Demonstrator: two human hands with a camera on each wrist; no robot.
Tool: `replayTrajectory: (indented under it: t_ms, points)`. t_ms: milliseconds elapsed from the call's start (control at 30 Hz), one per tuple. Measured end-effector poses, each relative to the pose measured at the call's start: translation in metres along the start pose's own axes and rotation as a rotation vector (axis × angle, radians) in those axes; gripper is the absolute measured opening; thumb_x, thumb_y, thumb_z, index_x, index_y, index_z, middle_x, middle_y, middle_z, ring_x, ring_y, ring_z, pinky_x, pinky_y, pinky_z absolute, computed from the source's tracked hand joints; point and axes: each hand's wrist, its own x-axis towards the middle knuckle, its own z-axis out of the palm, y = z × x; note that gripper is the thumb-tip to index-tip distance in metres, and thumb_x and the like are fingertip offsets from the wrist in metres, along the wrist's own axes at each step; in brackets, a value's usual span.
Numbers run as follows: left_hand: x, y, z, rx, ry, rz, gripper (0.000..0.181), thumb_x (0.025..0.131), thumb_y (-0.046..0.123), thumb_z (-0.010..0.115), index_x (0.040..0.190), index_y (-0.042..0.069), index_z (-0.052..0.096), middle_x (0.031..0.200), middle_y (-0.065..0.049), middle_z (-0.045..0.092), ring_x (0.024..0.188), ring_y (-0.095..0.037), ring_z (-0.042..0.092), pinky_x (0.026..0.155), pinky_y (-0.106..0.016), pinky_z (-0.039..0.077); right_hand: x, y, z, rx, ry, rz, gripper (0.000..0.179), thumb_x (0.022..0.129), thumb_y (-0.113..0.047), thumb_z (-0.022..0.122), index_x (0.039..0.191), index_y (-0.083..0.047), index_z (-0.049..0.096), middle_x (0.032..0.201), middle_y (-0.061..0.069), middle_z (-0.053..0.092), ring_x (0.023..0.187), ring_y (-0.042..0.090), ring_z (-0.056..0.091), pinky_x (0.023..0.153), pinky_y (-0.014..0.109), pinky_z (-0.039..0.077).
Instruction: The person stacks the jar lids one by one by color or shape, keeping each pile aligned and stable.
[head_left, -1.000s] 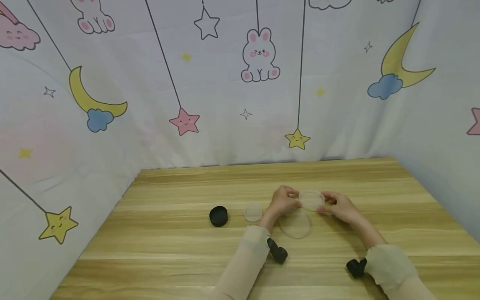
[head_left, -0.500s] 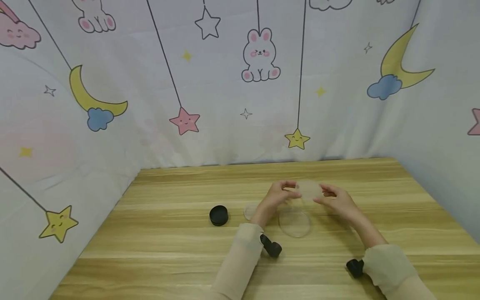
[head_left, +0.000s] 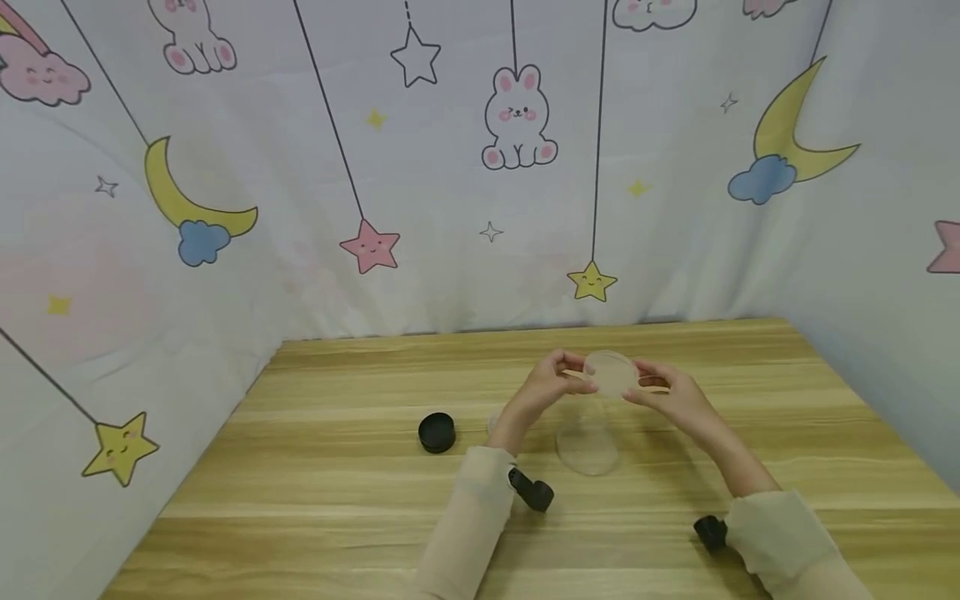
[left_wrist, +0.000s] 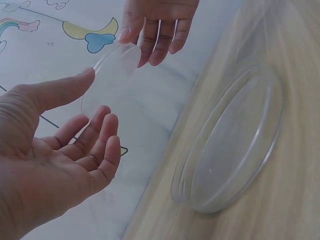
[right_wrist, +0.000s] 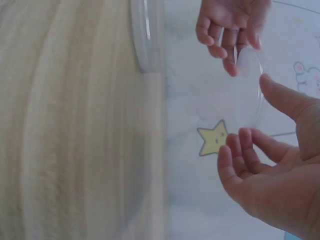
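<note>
Both hands hold a clear round petri dish (head_left: 611, 375) above the table, tilted up, one hand at each side. My left hand (head_left: 546, 388) pinches its left rim between thumb and fingers; my right hand (head_left: 675, 402) pinches the right rim. The left wrist view shows the same petri dish (left_wrist: 112, 80) between the thumbs and fingers. A larger clear petri dish (head_left: 587, 448) lies on the table below, nearer the body; its low double rim shows in the left wrist view. Whether the held dish has a lid on it, I cannot tell.
A black round container (head_left: 437, 432) stands to the left on the wooden table (head_left: 337, 492). Beside it, a small clear dish (head_left: 492, 423) is mostly hidden behind the left wrist. A printed curtain (head_left: 435, 175) hangs behind the table's far edge.
Both hands have lifted the petri dish off the table, away from the body and slightly left. The left forearm now covers most of the small dish. The larger petri dish stays put.
</note>
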Motion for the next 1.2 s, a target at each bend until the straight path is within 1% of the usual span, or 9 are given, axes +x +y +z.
replayTrajectory:
  t_ms: [100, 200, 300, 433, 667, 800, 1000, 1100, 1200]
  points:
    - [-0.005, 0.002, -0.002, 0.006, -0.007, 0.019, 0.036, 0.084, 0.005, 0.074, 0.115, 0.003, 0.057, 0.116, -0.014, 0.065, 0.082, -0.008, 0.062, 0.087, -0.030, 0.052, -0.001, -0.003, -0.001, 0.012, -0.018, -0.029, 0.066, 0.092, -0.027, 0.068, 0.144, 0.003, 0.042, 0.135, 0.027, 0.052, 0.119, 0.038, 0.053, 0.087, 0.033, 0.053]
    - [-0.011, 0.001, -0.003, 0.018, -0.022, 0.025, 0.036, 0.083, 0.004, 0.075, 0.113, 0.002, 0.056, 0.111, -0.012, 0.065, 0.081, -0.008, 0.062, 0.082, -0.028, 0.054, -0.003, -0.005, -0.002, 0.028, -0.044, -0.048, 0.063, 0.090, -0.022, 0.070, 0.142, 0.005, 0.044, 0.133, 0.027, 0.054, 0.114, 0.035, 0.056, 0.081, 0.022, 0.052]
    - [-0.017, -0.002, -0.006, 0.028, -0.040, 0.004, 0.039, 0.083, 0.004, 0.076, 0.115, 0.001, 0.054, 0.108, -0.009, 0.064, 0.082, -0.008, 0.063, 0.083, -0.028, 0.053, -0.005, -0.006, 0.000, 0.020, -0.073, -0.060, 0.063, 0.089, -0.020, 0.071, 0.140, 0.007, 0.046, 0.129, 0.027, 0.055, 0.111, 0.032, 0.057, 0.079, 0.019, 0.051]
    - [-0.026, -0.007, -0.010, 0.032, -0.041, -0.011, 0.043, 0.082, 0.006, 0.076, 0.118, -0.002, 0.053, 0.105, -0.006, 0.064, 0.082, -0.009, 0.063, 0.083, -0.027, 0.053, -0.005, -0.006, 0.005, -0.005, -0.126, -0.079, 0.064, 0.088, -0.020, 0.073, 0.138, 0.009, 0.046, 0.125, 0.028, 0.057, 0.109, 0.031, 0.059, 0.081, 0.021, 0.051]
    - [-0.035, -0.015, -0.015, 0.056, -0.057, 0.038, 0.040, 0.082, 0.003, 0.076, 0.113, -0.005, 0.053, 0.100, -0.007, 0.064, 0.077, -0.007, 0.061, 0.074, -0.021, 0.050, -0.004, -0.008, 0.007, 0.003, -0.215, -0.133, 0.064, 0.087, -0.018, 0.074, 0.136, 0.012, 0.046, 0.117, 0.026, 0.058, 0.104, 0.026, 0.059, 0.082, 0.023, 0.051]
    - [-0.040, -0.016, -0.016, 0.065, -0.085, 0.033, 0.048, 0.083, 0.003, 0.074, 0.122, -0.008, 0.049, 0.101, -0.008, 0.063, 0.078, -0.006, 0.060, 0.075, -0.020, 0.050, -0.003, -0.009, 0.007, 0.021, -0.268, -0.158, 0.066, 0.086, -0.016, 0.074, 0.137, 0.013, 0.044, 0.111, 0.023, 0.056, 0.101, 0.021, 0.056, 0.085, 0.028, 0.052]
    - [-0.044, -0.019, -0.016, 0.106, -0.101, 0.026, 0.057, 0.085, 0.005, 0.073, 0.135, -0.005, 0.049, 0.102, -0.009, 0.064, 0.081, -0.007, 0.060, 0.076, -0.021, 0.050, -0.002, -0.008, 0.007, 0.006, -0.301, -0.193, 0.066, 0.085, -0.017, 0.075, 0.136, 0.013, 0.045, 0.105, 0.017, 0.055, 0.098, 0.019, 0.057, 0.085, 0.030, 0.053]
    - [-0.046, -0.020, -0.014, 0.143, -0.109, 0.025, 0.057, 0.084, 0.006, 0.074, 0.136, -0.003, 0.051, 0.105, -0.014, 0.065, 0.082, -0.007, 0.061, 0.074, -0.020, 0.050, -0.002, -0.005, 0.008, -0.006, -0.308, -0.200, 0.066, 0.084, -0.017, 0.077, 0.134, 0.013, 0.047, 0.105, 0.015, 0.056, 0.098, 0.018, 0.057, 0.084, 0.030, 0.053]
    - [-0.047, -0.021, -0.012, 0.181, -0.106, 0.036, 0.057, 0.082, 0.005, 0.075, 0.134, -0.003, 0.053, 0.106, -0.017, 0.065, 0.082, -0.008, 0.060, 0.072, -0.019, 0.050, -0.002, -0.002, 0.008, -0.017, -0.320, -0.202, 0.065, 0.083, -0.017, 0.077, 0.132, 0.014, 0.048, 0.106, 0.016, 0.057, 0.098, 0.019, 0.057, 0.085, 0.033, 0.053]
